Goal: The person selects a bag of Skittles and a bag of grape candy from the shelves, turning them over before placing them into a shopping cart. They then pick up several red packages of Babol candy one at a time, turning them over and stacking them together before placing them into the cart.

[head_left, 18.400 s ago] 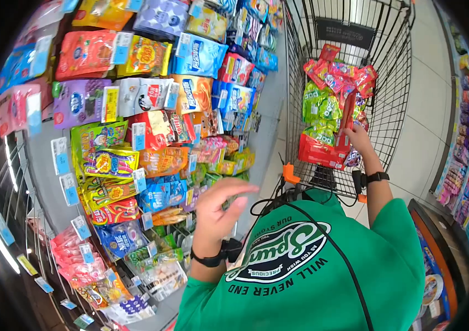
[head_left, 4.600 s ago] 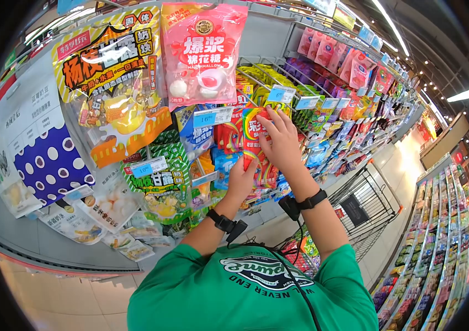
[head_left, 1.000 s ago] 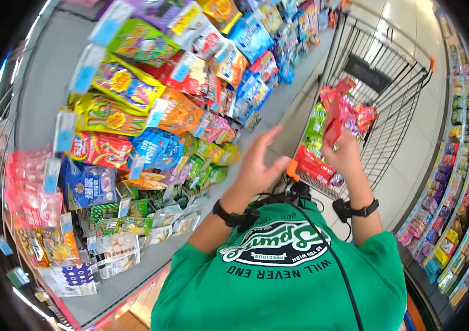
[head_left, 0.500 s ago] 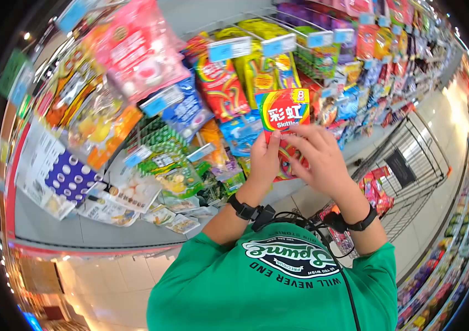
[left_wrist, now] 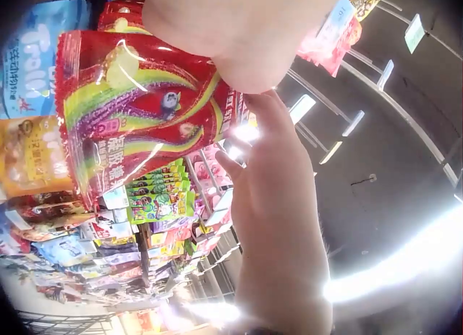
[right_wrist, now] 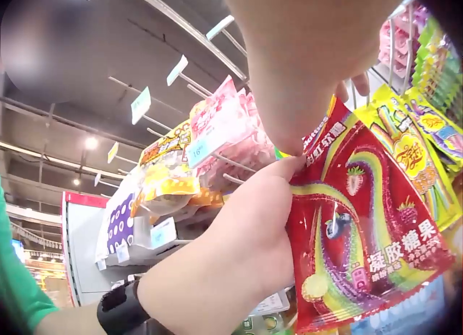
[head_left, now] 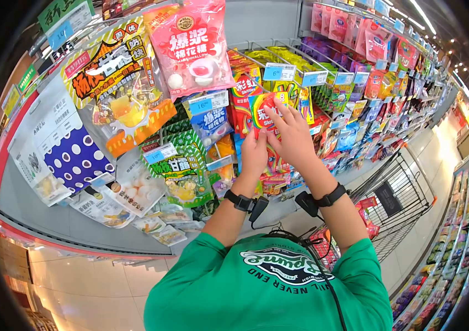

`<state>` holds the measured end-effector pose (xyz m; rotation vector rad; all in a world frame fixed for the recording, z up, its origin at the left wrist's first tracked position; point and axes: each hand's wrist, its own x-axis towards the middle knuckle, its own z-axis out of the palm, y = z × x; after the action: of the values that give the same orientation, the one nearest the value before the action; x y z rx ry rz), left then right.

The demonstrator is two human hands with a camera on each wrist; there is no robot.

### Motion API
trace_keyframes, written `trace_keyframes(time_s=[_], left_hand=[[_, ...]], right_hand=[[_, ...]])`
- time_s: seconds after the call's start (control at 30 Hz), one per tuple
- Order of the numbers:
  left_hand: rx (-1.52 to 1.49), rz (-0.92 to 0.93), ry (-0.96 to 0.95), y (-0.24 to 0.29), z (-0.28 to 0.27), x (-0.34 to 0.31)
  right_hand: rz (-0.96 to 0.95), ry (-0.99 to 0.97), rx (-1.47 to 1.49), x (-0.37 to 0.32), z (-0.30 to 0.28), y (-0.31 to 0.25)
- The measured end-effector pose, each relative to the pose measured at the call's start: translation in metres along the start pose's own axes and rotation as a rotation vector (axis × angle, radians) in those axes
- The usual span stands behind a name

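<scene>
A red Skittles gummy bag [head_left: 275,161] with rainbow stripes is upright in front of the candy rack, between both hands. My left hand [head_left: 253,156] grips its left side, thumb on the front. My right hand [head_left: 294,142] holds its upper part, fingers across the printed front and partly hiding the name. In the left wrist view the striped face of the bag [left_wrist: 145,111] shows, with my right hand [left_wrist: 275,169] at its top edge. The right wrist view shows the bag [right_wrist: 354,226] beside my left hand [right_wrist: 253,230]. Matching Skittles bags [head_left: 244,84] hang right behind it.
A pink marshmallow bag [head_left: 195,47] and a yellow-and-orange candy bag [head_left: 118,91] hang to the left. Price tags [head_left: 279,71] stick out on hook ends above the hands. A wire cart [head_left: 405,193] with red packs [head_left: 368,218] stands on the right.
One second ago my right hand held a red bag over the cart and my left was free. Now both hands hold the Skittles bag at the rack, higher and closer to the hooks.
</scene>
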<state>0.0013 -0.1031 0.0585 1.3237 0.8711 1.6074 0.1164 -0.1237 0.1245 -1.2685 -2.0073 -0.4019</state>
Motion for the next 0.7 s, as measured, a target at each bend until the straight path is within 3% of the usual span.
trace_keyframes(time_s=[0.07,0.7], left_hand=[[0.108,-0.025,0.011,0.007,0.002,0.001],[0.057,0.053,0.032,-0.006,0.008,0.017]], right_hand=[[-0.006,0.002,-0.02,0.002,0.002,0.003],[-0.034,0.068,-0.115,0.022,0.006,0.007]])
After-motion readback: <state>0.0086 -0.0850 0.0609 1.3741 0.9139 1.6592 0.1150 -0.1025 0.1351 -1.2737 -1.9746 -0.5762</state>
